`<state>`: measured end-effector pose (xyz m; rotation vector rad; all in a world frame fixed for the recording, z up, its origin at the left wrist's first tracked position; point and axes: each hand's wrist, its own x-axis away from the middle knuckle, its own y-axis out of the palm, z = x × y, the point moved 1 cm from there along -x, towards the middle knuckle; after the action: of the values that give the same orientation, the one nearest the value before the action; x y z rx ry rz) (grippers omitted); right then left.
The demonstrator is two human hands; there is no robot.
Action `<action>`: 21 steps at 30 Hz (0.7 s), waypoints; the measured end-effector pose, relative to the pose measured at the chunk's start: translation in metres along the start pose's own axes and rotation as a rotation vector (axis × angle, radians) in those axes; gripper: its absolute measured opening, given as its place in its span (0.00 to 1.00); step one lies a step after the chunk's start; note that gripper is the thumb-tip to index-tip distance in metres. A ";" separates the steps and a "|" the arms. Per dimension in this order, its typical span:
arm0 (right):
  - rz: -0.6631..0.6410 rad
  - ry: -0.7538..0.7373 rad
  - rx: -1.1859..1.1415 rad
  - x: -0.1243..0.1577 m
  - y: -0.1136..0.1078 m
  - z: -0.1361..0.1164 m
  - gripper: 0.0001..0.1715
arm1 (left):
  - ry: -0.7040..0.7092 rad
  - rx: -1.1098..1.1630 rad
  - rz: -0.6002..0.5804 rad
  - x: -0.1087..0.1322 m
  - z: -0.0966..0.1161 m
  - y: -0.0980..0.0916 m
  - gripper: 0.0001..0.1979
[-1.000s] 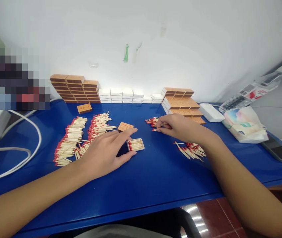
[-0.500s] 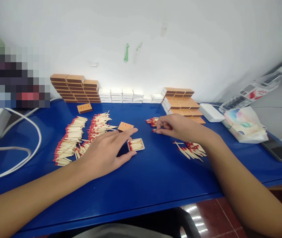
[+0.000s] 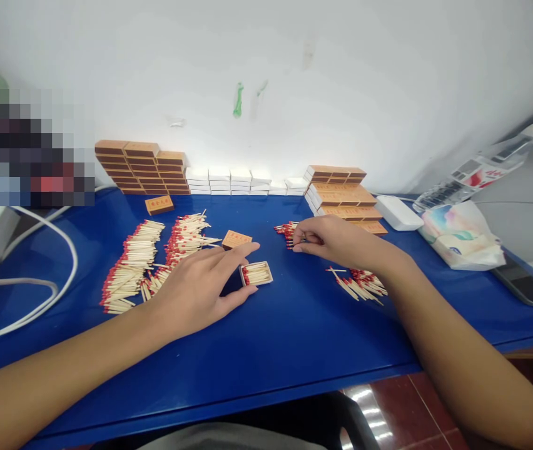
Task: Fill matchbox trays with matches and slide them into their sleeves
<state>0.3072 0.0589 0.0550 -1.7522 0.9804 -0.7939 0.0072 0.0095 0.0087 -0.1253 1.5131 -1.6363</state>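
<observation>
My left hand (image 3: 201, 286) rests on the blue table (image 3: 276, 331), its finger and thumb set around a small open matchbox tray (image 3: 256, 273) partly filled with red-tipped matches. My right hand (image 3: 329, 240) reaches to a small heap of matches (image 3: 287, 230) further back and pinches some of them between its fingertips. An orange matchbox sleeve (image 3: 236, 239) lies just behind my left fingers. Another loose heap of matches (image 3: 360, 284) lies under my right wrist.
Rows of matches (image 3: 147, 262) are spread at the left. Stacked orange matchboxes (image 3: 142, 167), white trays (image 3: 238, 181) and more orange boxes (image 3: 341, 194) line the wall. A white cable (image 3: 36, 294), a white box (image 3: 398, 212), a tissue pack (image 3: 463, 237) and a phone (image 3: 529, 284) lie at the sides.
My right hand has shifted slightly back and left onto the small heap of matches. My left hand and the tray have not moved.
</observation>
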 end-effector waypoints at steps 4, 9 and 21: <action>0.010 0.008 0.002 0.001 -0.001 -0.001 0.11 | 0.005 -0.005 0.003 0.000 0.001 -0.001 0.29; -0.002 0.007 0.004 0.000 0.000 0.000 0.14 | -0.001 -0.012 -0.004 0.001 0.001 -0.001 0.29; 0.084 -0.168 -0.148 0.010 0.005 -0.039 0.14 | 0.015 -0.006 -0.001 0.000 0.001 0.000 0.29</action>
<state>0.2779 0.0334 0.0649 -1.8575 1.0131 -0.5231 0.0077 0.0088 0.0093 -0.1168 1.5296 -1.6370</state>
